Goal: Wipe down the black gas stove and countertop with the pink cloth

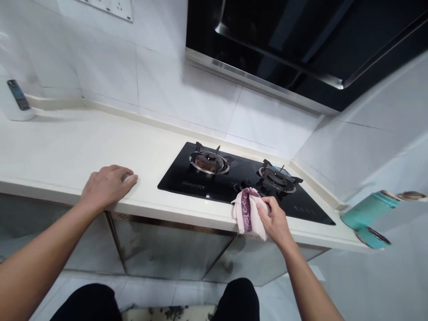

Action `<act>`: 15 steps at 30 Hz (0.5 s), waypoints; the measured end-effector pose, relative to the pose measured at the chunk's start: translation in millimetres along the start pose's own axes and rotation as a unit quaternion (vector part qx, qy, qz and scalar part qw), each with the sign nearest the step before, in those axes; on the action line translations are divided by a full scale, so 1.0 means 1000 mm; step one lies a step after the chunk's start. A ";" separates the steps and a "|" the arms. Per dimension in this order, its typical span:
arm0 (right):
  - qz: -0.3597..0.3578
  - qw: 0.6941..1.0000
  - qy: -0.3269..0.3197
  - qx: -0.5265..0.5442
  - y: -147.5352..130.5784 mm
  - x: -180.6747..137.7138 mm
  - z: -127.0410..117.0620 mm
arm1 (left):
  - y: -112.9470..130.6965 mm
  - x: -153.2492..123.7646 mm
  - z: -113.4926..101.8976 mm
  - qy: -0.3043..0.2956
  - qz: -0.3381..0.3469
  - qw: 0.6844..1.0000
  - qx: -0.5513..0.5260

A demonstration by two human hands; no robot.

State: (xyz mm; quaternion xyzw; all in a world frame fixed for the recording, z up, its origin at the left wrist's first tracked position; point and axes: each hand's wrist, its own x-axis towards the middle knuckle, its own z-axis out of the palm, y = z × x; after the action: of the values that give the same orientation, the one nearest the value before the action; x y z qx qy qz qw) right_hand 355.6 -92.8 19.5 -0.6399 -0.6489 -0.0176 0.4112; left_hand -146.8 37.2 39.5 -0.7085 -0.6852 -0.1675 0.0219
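Note:
My right hand [274,218] is closed round a pink cloth with a purple stripe [245,213], pressed against the front edge of a black glass gas hob [187,178]. The hob has a left burner [209,161] and a right burner [278,177], with a knob [245,183] between them just above the cloth. My left hand [109,185] lies flat, fingers together, on the front edge of the cream countertop [67,151], well left of the hob, holding nothing.
A black range hood [301,40] hangs above the hob. White tiled walls close the back and right side. A white device with a dark screen [16,100] stands at the far left. Teal cylinders [368,216] stick out at the right. Glass-fronted cabinets [167,249] sit under the counter.

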 end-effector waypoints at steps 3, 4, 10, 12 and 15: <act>-0.003 0.996 0.028 0.087 -0.021 -0.003 -0.005 | -0.002 0.000 0.001 0.010 0.005 1.000 0.003; -0.017 0.993 0.054 0.105 -0.031 0.000 -0.006 | -0.003 0.000 0.002 0.012 0.007 1.000 0.004; -0.149 0.977 0.133 0.074 -0.107 0.036 0.019 | -0.007 0.007 0.003 0.000 -0.012 1.000 0.014; -0.169 0.985 0.013 0.010 -0.121 0.042 0.047 | -0.008 0.012 0.002 -0.014 -0.032 0.999 0.016; -0.190 0.964 -0.180 -0.050 -0.126 0.038 0.084 | -0.012 0.019 0.004 -0.023 -0.046 0.999 0.017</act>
State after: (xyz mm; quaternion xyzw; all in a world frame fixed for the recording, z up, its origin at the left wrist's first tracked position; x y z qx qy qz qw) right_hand 212.6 -38.3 48.9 -0.5167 -0.8205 -0.0123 0.2440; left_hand -158.2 57.5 38.8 -0.6797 -0.7199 -0.1402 0.0110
